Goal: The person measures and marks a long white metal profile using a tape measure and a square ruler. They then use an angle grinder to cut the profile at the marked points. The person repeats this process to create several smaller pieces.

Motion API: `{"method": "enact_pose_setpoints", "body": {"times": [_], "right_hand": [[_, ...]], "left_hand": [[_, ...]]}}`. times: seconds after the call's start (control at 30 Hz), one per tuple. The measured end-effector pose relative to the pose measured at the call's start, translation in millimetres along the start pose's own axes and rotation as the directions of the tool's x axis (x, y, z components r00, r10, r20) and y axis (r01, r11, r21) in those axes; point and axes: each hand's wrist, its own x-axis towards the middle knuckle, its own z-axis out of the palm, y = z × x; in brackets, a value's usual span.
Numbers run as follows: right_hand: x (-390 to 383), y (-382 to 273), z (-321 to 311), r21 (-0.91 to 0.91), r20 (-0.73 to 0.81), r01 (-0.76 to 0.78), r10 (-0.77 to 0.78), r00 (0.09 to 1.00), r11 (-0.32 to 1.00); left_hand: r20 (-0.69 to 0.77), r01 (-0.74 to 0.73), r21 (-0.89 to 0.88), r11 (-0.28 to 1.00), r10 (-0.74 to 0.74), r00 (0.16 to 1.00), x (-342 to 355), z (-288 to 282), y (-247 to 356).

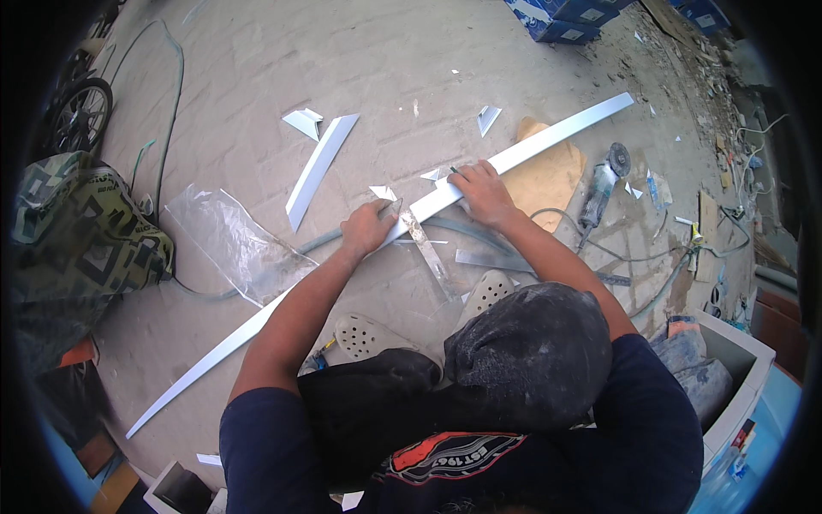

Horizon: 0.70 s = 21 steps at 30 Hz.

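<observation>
Dusty floor point(240, 86) throughout; long white strip point(435, 200) runs lower left to upper right, left hand point(368, 230) at centre, hold unclear, right hand point(482, 195) clasping strip; unheld ends could swing should that clasp slacken, knocking the grinder point(602, 187) at right

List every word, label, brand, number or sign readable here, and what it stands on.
Dark shirt: lettering on a red, grey and black graphic; partly legible, but I don't copy out wording.
Green patterned cover: pale characters near its upper edge, too distorted to read.
Blue boxes: white labels, too small to read.
</observation>
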Motion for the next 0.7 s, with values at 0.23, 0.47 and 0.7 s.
{"method": "enact_pose_setpoints", "body": {"times": [0.23, 0.47, 0.7], "right_hand": [[-5, -3, -2, 0.015, -0.043, -0.004, 0.005, 0.999, 1.000], [-13, 0, 5, 0.012, -0.070, -0.006, 0.007, 0.998, 1.000], [-12, -3, 4, -0.013, -0.016, -0.037, 0.037, 0.999, 0.999]], "left_hand": [[0.092, -0.062, -0.129, 0.990, 0.074, 0.993, 4, -8, -12], [0.086, -0.065, -0.120, 0.991, 0.076, 0.993, 0, -2, -5], [-0.012, -0.126, -0.156, 0.980, 0.126, 0.992, -5, 5, -7]]}}
